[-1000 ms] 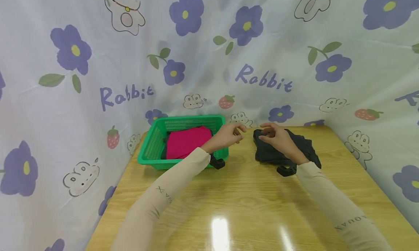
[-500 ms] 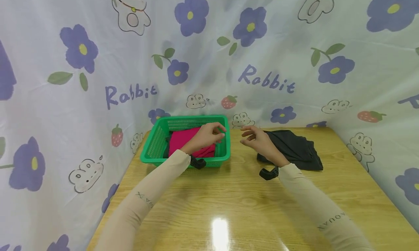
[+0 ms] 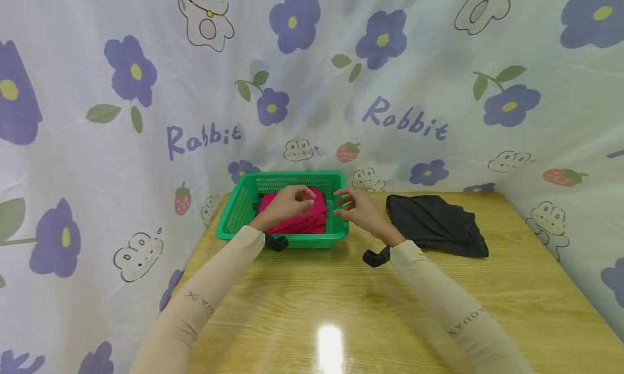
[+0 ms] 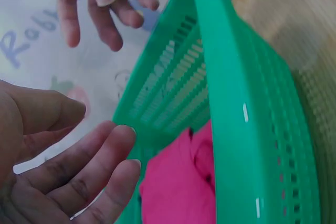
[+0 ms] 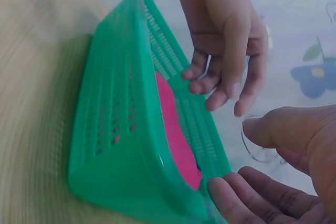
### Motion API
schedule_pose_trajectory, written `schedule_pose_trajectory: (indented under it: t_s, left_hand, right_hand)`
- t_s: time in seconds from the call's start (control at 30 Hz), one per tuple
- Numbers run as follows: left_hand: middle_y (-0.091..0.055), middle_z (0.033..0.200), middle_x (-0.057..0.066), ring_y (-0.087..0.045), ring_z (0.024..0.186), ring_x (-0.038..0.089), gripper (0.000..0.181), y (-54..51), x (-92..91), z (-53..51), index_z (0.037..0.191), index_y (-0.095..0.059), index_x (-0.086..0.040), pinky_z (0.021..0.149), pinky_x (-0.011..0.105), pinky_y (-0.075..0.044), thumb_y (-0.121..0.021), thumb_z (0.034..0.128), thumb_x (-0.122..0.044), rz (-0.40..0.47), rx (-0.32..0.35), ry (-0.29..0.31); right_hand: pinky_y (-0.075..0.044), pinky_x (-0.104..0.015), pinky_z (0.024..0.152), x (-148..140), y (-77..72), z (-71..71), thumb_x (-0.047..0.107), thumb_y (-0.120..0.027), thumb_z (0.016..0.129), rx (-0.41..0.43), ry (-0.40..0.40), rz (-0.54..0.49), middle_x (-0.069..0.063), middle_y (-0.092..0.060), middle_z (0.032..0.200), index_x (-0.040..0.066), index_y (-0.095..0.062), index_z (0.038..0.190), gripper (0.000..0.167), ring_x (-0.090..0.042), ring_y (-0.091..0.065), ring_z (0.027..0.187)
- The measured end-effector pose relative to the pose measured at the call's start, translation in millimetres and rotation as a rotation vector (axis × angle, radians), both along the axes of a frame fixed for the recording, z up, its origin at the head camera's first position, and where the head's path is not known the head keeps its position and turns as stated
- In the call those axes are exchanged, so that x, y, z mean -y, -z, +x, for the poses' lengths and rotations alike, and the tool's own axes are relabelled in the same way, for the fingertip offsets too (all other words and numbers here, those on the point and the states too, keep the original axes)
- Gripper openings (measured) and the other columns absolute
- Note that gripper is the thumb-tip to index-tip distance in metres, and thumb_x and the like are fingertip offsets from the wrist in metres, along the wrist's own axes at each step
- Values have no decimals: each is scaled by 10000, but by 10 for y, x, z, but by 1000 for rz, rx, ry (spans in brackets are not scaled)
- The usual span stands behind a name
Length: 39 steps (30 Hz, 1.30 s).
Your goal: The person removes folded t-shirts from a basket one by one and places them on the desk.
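Observation:
A green plastic basket [image 3: 283, 243] stands at the back left of the table, with folded pink-red cloth [image 3: 312, 222] inside it. Over the basket hovers my left hand [image 3: 285, 205], fingers loosely bent and holding nothing. My right hand [image 3: 361, 211] hangs in the air by the basket's right rim, its fingers relaxed and nothing between them. Both wrist views show the hands apart from the pink cloth [image 4: 178, 182], above the basket rim [image 5: 152, 124]. A dark folded garment [image 3: 436, 225] lies on the table to the right of the right hand.
The wooden table [image 3: 312, 292] runs up to a hanging white curtain [image 3: 322, 76] printed with flowers and rabbits at the back and sides. Each wrist carries a black camera mount, such as the right mount [image 3: 376, 257].
Both hands have moved left, the right one from above the dark garment to the basket's right rim, the left one further over the basket. The view has shifted slightly.

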<state>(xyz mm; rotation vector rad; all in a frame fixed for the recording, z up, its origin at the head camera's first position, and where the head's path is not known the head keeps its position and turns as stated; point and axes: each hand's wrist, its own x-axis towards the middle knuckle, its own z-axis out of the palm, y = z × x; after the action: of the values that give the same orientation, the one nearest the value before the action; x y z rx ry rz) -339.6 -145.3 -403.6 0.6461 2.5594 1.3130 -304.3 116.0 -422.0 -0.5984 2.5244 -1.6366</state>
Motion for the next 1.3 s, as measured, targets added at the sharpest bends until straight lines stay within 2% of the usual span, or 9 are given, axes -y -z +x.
schedule_pose_trajectory:
  t_s: [0.23, 0.4, 0.53, 0.67, 0.77, 0.93, 1.07, 1.2, 1.3]
  left_hand:
    - [-681, 1198, 242, -689, 996, 420, 290, 43, 300, -68, 1310, -629, -46, 871, 557, -555, -598, 1064, -197, -18, 8, -66]
    - [-657, 1255, 254, -683, 1047, 409, 309, 101, 489, -126, 1319, -617, -2, 874, 544, -563, -585, 1073, -185, -35, 28, -118]
    - [-643, 1267, 270, -670, 1046, 432, 306, 127, 624, -154, 1317, -610, 14, 889, 558, -553, -578, 1075, -170, -44, 56, -175]
    - [-628, 1256, 286, -646, 998, 452, 319, 144, 737, -166, 1323, -593, 49, 871, 561, -540, -564, 1076, -151, -78, 72, -218]
    - [-614, 1198, 269, -597, 832, 352, 317, 154, 792, -174, 1313, -599, 53, 832, 557, -520, -562, 1073, -150, -113, 73, -242]
    - [-571, 1245, 192, -489, 825, 245, 342, 139, 829, -199, 1338, -590, 44, 847, 538, -493, -557, 1072, -169, -174, 102, -252]
    - [-542, 1321, 194, -425, 799, 199, 365, 132, 857, -217, 1370, -568, 28, 795, 491, -454, -554, 1073, -184, -186, 164, -252]
    - [-540, 1327, 192, -356, 737, 182, 387, 137, 900, -231, 1395, -549, 18, 675, 435, -388, -551, 1073, -197, -166, 231, -262]
    - [-521, 1371, 191, -412, 821, 202, 404, 143, 940, -238, 1411, -535, 17, 663, 416, -403, -544, 1076, -208, -159, 265, -263]
  right_hand:
    - [-552, -538, 923, 257, 37, -50, 166, -737, 976, 31, -42, -12, -144, -600, 1316, 141, -559, 1405, 466, -305, -630, 1123]
    - [-551, -520, 917, 386, 100, -118, 167, -739, 976, 55, -60, -1, -229, -540, 1405, 124, -545, 1411, 478, -353, -598, 1159]
    - [-558, -475, 893, 481, 106, -169, 169, -741, 972, 73, -50, 21, -220, -524, 1430, 117, -542, 1412, 486, -369, -571, 1210]
    - [-550, -429, 891, 578, 93, -226, 189, -749, 967, 104, -19, 52, -187, -510, 1454, 123, -533, 1424, 509, -335, -559, 1238]
    - [-539, -432, 910, 642, 97, -268, 184, -742, 971, 133, 0, 73, -178, -485, 1496, 92, -499, 1469, 562, -306, -590, 1187]
    - [-503, -486, 967, 730, 120, -326, 153, -725, 973, 199, 27, 98, -175, -562, 1409, 29, -417, 1519, 639, -321, -644, 1086]
    - [-480, -492, 1014, 798, 177, -370, 171, -733, 969, 253, 56, 115, -168, -624, 1285, 44, -377, 1531, 677, -324, -620, 1137]
    - [-461, -503, 1048, 860, 254, -411, 182, -740, 964, 287, 71, 116, -193, -583, 1357, 44, -335, 1551, 726, -348, -569, 1227]
    - [-455, -514, 1053, 894, 294, -433, 177, -745, 957, 290, 88, 116, -223, -542, 1414, 36, -315, 1557, 752, -375, -542, 1270]
